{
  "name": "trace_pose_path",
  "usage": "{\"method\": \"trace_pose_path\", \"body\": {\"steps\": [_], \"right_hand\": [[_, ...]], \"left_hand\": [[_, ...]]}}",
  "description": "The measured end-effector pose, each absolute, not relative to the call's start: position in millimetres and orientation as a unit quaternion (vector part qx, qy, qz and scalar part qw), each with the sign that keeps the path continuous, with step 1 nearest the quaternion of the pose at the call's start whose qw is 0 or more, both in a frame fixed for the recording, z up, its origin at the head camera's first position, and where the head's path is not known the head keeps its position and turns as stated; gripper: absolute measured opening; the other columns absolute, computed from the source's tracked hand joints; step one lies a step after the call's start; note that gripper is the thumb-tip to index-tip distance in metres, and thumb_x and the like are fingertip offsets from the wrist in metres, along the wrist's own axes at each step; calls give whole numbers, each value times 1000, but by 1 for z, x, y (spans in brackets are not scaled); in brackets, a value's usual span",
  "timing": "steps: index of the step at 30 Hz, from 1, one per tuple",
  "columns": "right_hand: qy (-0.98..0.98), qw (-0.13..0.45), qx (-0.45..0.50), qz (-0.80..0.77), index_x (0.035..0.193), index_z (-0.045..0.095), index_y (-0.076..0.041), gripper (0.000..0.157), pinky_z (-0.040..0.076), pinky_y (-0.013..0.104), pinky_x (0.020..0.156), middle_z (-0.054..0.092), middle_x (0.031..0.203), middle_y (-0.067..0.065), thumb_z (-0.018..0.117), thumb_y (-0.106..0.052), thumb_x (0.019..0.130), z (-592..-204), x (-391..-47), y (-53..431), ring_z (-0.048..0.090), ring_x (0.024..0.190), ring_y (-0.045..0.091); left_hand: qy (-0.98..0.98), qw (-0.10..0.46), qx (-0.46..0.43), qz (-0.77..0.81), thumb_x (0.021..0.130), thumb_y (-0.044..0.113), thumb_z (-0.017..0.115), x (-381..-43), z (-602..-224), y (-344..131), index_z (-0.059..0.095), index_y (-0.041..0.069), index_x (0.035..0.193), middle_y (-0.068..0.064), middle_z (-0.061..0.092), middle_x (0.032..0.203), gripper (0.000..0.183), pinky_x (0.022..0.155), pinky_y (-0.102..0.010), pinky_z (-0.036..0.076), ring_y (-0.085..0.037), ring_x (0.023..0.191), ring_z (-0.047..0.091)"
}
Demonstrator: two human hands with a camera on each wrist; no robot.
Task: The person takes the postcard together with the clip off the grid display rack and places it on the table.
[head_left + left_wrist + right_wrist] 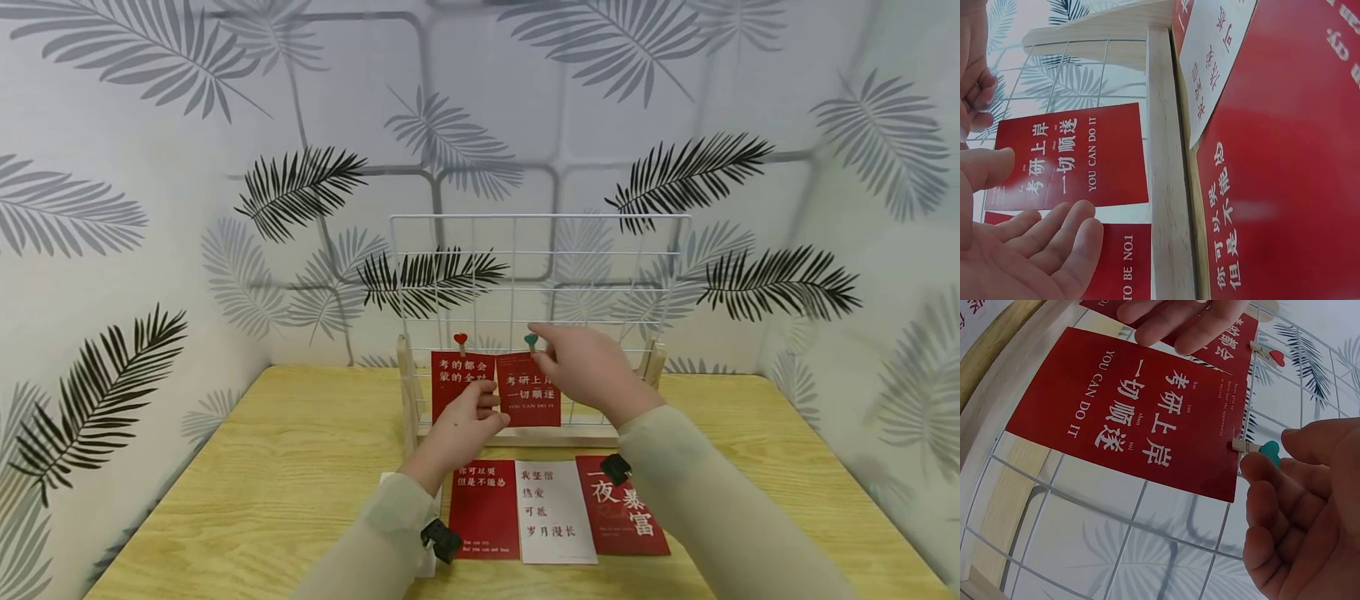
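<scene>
A red card with white lettering [528,400] hangs on a white wire grid rack, held by a wooden clothespin with a green heart [1270,452]. My right hand [588,367] is at this clothespin, thumb and index finger parted on either side of the heart. Beside the card's lower left edge is my left hand [461,429], its palm turned up and fingers loosely extended in the left wrist view. Behind it, a second red card [444,396] hangs from a clothespin with a red heart [461,339], partly hidden by the left hand.
The wire grid [600,287] stands in a wooden base [517,437] on a wood-grain table [247,467]. In front lie a red card [483,508], a white card [555,521] and another red card [630,533], partly under the right sleeve. A patterned wall rises behind.
</scene>
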State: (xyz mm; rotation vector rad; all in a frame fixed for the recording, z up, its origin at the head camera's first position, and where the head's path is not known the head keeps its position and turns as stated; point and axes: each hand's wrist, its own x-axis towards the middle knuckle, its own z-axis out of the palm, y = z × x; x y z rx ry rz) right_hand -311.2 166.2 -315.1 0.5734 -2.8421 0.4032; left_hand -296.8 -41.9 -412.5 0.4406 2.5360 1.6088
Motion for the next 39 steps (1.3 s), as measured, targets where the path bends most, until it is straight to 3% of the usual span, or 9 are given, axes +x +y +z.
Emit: {"method": "trace_pose_path", "body": {"steps": [12,18,30,35,39], "right_hand": [[-970,127,176,106,142,60,-17,42,39,29,46,54,60,-4,59,-30,103,-319,-318,163,46,50,14],[-965,169,163,116,135,66,-20,36,42,28,46,66,71,-2,62,-31,102,-327,-320,163,49,49,14],[-953,230,152,126,125,72,-20,29,52,31,55,76,96,3,63,-32,101,-336,-322,160,59,63,15],[-944,267,159,109,122,73,-20,26,52,33,52,76,91,2,63,-31,101,-340,-325,161,60,60,15],[-937,288,164,108,119,74,-20,23,53,34,52,76,88,1,64,-30,101,-342,-327,161,62,60,15]], "left_hand": [[843,33,130,521,98,27,66,-300,-417,-36,51,13,141,-6,59,129,47,94,-45,53,-27,119,58],[841,34,128,524,99,29,65,-298,-416,-33,53,16,134,-6,58,135,40,95,-47,52,-27,119,58],[831,15,110,544,100,23,64,-302,-416,-29,54,17,121,2,67,99,24,73,-37,52,-21,89,63],[830,7,104,549,101,22,64,-304,-409,-30,55,17,119,0,65,93,21,69,-37,52,-26,88,68],[833,1,105,543,101,23,64,-304,-407,-29,57,17,121,0,65,92,22,67,-36,53,-21,83,68]]}}
